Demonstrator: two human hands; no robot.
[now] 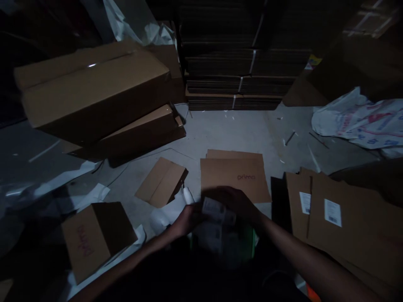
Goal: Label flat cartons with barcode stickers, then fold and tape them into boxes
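A strip of pale printed labels (214, 209) hangs between my hands, low in the middle of the view. My left hand (188, 219) is closed on its left edge. The fingers of my right hand (237, 203) are curled at the strip's upper right edge and appear to grip it, though shadow hides their tips. More of the strip falls into the dark below, beside a green edge (253, 242). Just beyond my hands lie flat cardboard sheets (233, 176), the top one printed "prima". White rolled material (188, 195) is near my left hand.
A small closed carton (162, 182) and a printed box (91, 239) sit to the left. Behind them are large cartons (94, 88). Strapped cardboard stacks (217, 84) stand at the back. Labelled cardboard sheets (355, 209) and a white sack (359, 121) occupy the right.
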